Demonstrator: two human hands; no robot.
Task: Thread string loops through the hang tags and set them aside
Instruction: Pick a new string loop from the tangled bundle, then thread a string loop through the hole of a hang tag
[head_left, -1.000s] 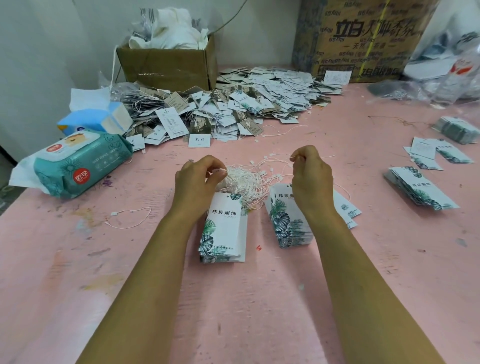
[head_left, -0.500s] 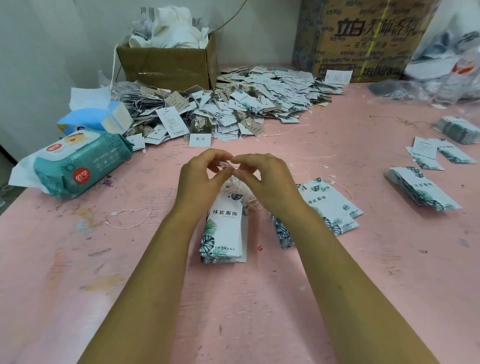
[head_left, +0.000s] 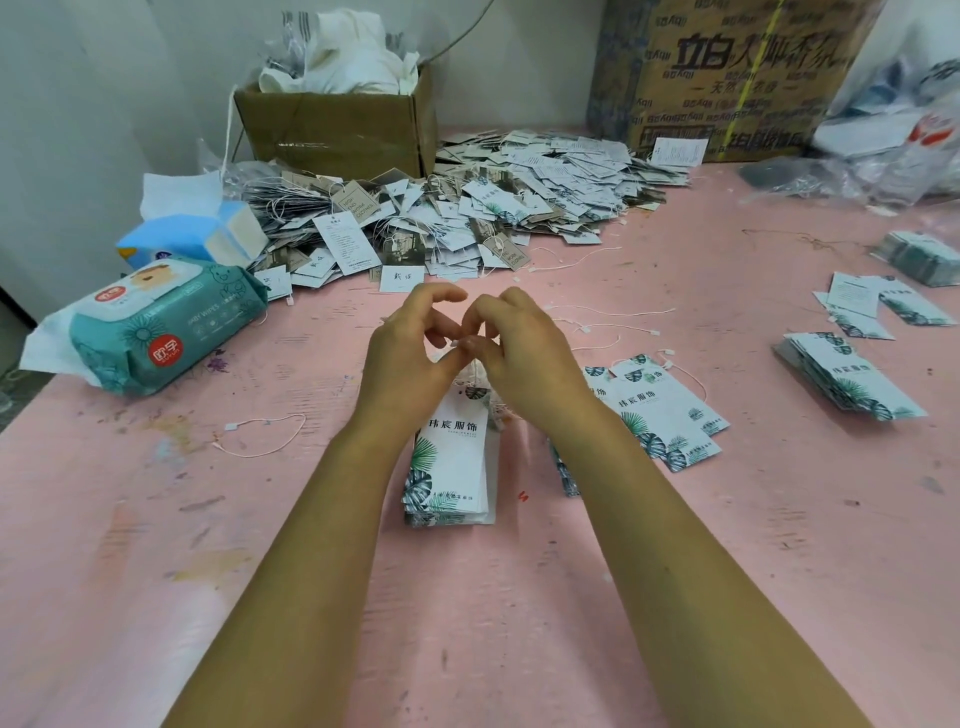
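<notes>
My left hand (head_left: 410, 358) and my right hand (head_left: 524, 353) meet fingertip to fingertip above the top end of a stack of white hang tags with green leaf print (head_left: 452, 462). Both pinch a thin white string loop (head_left: 470, 345) between thumb and fingers. A tangle of white strings (head_left: 480, 382) lies mostly hidden under my hands. A second batch of leaf-print tags (head_left: 660, 410) is fanned out just right of my right wrist. Loose string loops (head_left: 608, 322) lie beyond my hands.
A big heap of strung tags (head_left: 467, 213) fills the back of the pink table (head_left: 208, 545). A wet-wipes pack (head_left: 161, 325) and tissue pack (head_left: 197, 234) sit at the left. Cardboard boxes (head_left: 337, 124) stand behind. More tag stacks (head_left: 852, 384) lie at the right.
My right hand moved left from above the right tag batch and joined my left hand over the middle stack. The right batch now lies uncovered and fanned out.
</notes>
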